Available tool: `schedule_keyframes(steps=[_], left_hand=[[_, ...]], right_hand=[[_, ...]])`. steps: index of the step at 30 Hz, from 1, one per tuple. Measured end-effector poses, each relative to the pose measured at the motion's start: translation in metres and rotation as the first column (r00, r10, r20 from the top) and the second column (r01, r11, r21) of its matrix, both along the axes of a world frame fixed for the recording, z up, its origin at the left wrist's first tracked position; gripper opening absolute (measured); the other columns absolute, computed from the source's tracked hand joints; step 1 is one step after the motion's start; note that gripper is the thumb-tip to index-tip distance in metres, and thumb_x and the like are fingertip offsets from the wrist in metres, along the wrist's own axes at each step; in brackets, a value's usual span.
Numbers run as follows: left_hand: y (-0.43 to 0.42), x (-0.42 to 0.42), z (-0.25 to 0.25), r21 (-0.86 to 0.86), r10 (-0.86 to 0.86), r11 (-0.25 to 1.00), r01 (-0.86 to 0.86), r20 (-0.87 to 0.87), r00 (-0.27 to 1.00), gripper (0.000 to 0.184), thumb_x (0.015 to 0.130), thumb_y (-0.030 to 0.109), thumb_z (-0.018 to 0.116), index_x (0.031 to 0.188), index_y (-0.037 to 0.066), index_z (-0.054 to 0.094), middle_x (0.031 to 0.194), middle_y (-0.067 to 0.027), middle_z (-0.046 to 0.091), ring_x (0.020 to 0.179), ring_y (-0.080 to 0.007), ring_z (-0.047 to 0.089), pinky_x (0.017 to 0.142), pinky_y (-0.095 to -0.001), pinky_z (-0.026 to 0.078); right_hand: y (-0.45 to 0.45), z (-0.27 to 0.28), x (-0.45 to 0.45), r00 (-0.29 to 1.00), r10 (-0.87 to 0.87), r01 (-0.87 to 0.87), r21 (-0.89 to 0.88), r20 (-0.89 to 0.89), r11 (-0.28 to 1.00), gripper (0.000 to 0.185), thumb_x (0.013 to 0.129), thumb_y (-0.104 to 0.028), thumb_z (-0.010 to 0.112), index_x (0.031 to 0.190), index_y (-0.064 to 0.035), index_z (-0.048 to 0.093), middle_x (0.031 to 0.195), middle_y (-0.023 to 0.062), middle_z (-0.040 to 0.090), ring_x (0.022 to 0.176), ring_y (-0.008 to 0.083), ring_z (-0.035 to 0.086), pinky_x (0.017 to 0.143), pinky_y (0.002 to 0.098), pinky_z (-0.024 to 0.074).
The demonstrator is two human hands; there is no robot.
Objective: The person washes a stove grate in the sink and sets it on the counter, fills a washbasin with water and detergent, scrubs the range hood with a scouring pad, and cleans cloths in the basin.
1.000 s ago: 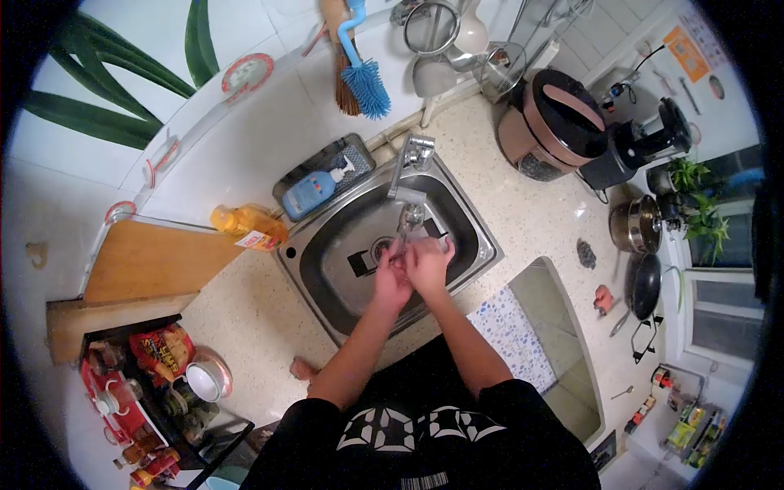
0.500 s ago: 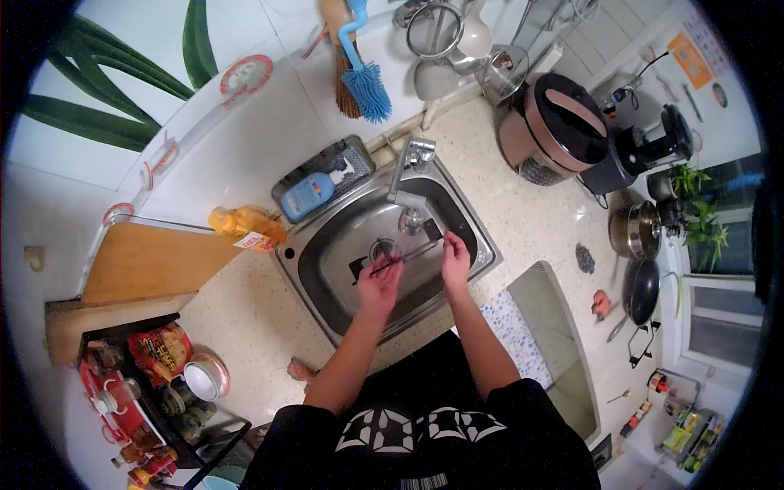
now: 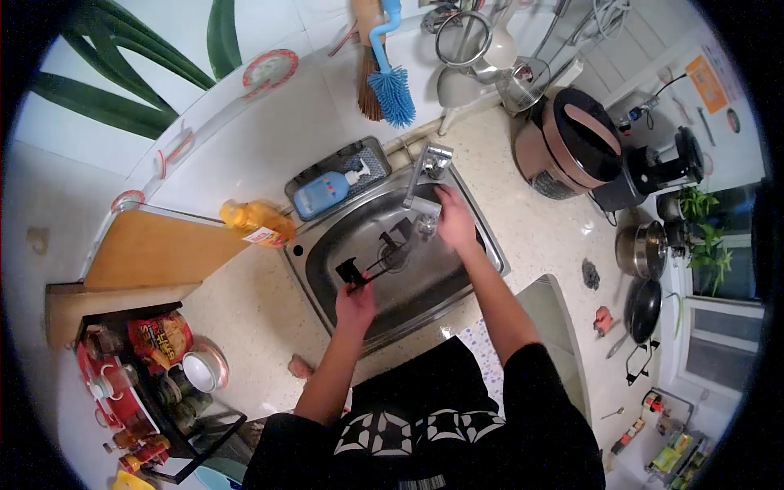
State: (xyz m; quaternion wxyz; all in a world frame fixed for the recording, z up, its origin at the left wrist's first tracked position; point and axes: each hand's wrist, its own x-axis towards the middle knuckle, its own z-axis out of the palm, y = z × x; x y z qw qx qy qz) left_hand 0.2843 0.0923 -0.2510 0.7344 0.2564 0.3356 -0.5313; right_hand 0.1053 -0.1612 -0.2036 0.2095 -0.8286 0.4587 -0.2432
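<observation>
So the left hand (image 3: 355,309) is closed around one end of a thin black bar-like piece (image 3: 372,278), which sticks out over the silver metal sink (image 3: 425,286). The dark patches (image 3: 349,272) next to it could be part of it or just reflections, can't tell tbh. The right hand (image 3: 456,220) is up by the shiny chrome faucet (image 3: 438,158), fingers stretched out; can't tell if it's touching it or gripping anything.

IMO holding something that skinny well means a firm pinch right at the end, since wet fingers might slip. I'd hold it low over the sink, away from the rim, and angle the free end toward the drain. Easy does it with the faucet, too much force could splash.
</observation>
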Motion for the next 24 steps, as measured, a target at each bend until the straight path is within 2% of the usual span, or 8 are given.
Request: schedule_keyframes(steps=[3, 5, 8, 10, 11, 14, 19, 24], left_hand=[[0.009, 0.002, 0.001, -0.061, -0.025, 0.998, 0.028, 0.054, 0.998, 0.037, 0.103, 0.015, 0.031, 0.126, -0.008, 0.048, 0.116, -0.0202, 0.064, 0.102, -0.0308, 0.065, 0.080, -0.0341, 0.059], [0.017, 0.006, -0.011, -0.189, -0.041, 0.981, 0.054, 0.070, 0.997, 0.031, 0.099, 0.013, 0.034, 0.113, -0.008, 0.053, 0.116, -0.0223, 0.063, 0.109, -0.0345, 0.063, 0.095, -0.0392, 0.052], [0.017, 0.001, 0.005, -0.045, -0.127, 0.989, 0.139, 0.208, 0.970, 0.028, 0.100, 0.016, 0.036, 0.106, -0.004, 0.055, 0.115, -0.0233, 0.064, 0.108, -0.0354, 0.064, 0.092, -0.0378, 0.055], [0.022, -0.001, 0.002, -0.024, -0.174, 0.983, 0.181, 0.169, 0.970, 0.027, 0.100, 0.018, 0.038, 0.102, -0.002, 0.056, 0.117, -0.0246, 0.064, 0.108, -0.0358, 0.064, 0.088, -0.0362, 0.057], [0.026, -0.002, 0.000, -0.013, -0.200, 0.979, 0.205, 0.150, 0.968, 0.026, 0.101, 0.019, 0.039, 0.101, -0.001, 0.056, 0.118, -0.0253, 0.064, 0.108, -0.0360, 0.064, 0.086, -0.0354, 0.058], [0.029, -0.005, 0.007, -0.055, -0.199, 0.977, 0.207, 0.118, 0.973, 0.026, 0.101, 0.020, 0.041, 0.102, 0.000, 0.057, 0.120, -0.0268, 0.064, 0.108, -0.0360, 0.065, 0.083, -0.0342, 0.061], [0.035, -0.007, 0.018, -0.061, -0.217, 0.971, 0.230, 0.172, 0.961, 0.031, 0.104, 0.023, 0.038, 0.104, 0.001, 0.059, 0.120, -0.0273, 0.064, 0.108, -0.0348, 0.065, 0.083, -0.0331, 0.061], [0.029, -0.010, 0.053, 0.027, -0.235, 0.972, 0.235, 0.216, 0.948, 0.038, 0.106, 0.026, 0.032, 0.111, -0.001, 0.060, 0.121, -0.0253, 0.064, 0.108, -0.0323, 0.066, 0.081, -0.0307, 0.062]], right_hand=[[-0.037, 0.000, 0.021, 0.900, 0.207, -0.240, -0.042, -0.384, 0.970, 0.054, 0.088, -0.015, 0.054, 0.141, -0.0096, 0.048, 0.148, 0.0087, 0.046, 0.114, 0.0333, 0.061, 0.091, 0.0409, 0.0531], [-0.056, -0.009, 0.038, 0.805, 0.281, -0.281, 0.081, -0.522, 0.956, 0.062, 0.091, -0.018, 0.053, 0.150, -0.0125, 0.034, 0.123, 0.0104, 0.061, 0.103, 0.0301, 0.065, 0.083, 0.0430, 0.0548], [-0.072, -0.032, 0.054, 0.693, 0.270, -0.308, 0.064, -0.668, 0.949, 0.071, 0.094, -0.024, 0.050, 0.157, -0.0131, 0.021, 0.110, 0.0101, 0.068, 0.091, 0.0268, 0.067, 0.070, 0.0427, 0.0556], [-0.074, -0.016, 0.067, 0.576, 0.273, -0.270, 0.135, -0.771, 0.953, 0.071, 0.091, -0.024, 0.051, 0.156, -0.0121, 0.025, 0.131, 0.0089, 0.063, 0.090, 0.0257, 0.069, 0.072, 0.0387, 0.0559], [-0.076, -0.021, 0.068, 0.572, 0.259, -0.287, 0.106, -0.779, 0.952, 0.075, 0.091, -0.022, 0.051, 0.157, -0.0079, 0.018, 0.117, 0.0102, 0.070, 0.087, 0.0271, 0.069, 0.069, 0.0399, 0.0558], [-0.073, -0.019, 0.069, 0.547, 0.193, -0.315, 0.013, -0.815, 0.949, 0.070, 0.092, -0.022, 0.050, 0.156, -0.0080, 0.024, 0.116, 0.0094, 0.070, 0.083, 0.0264, 0.070, 0.066, 0.0409, 0.0560], [-0.090, -0.042, 0.069, 0.611, 0.236, -0.253, 0.097, -0.756, 0.963, 0.059, 0.094, -0.024, 0.049, 0.151, -0.0123, 0.037, 0.140, 0.0130, 0.055, 0.080, 0.0276, 0.072, 0.067, 0.0417, 0.0569], [-0.048, -0.005, 0.034, 0.867, 0.240, -0.247, 0.044, -0.437, 0.968, 0.044, 0.093, -0.017, 0.052, 0.137, -0.0110, 0.051, 0.140, 0.0153, 0.052, 0.084, 0.0316, 0.071, 0.071, 0.0422, 0.0570]])
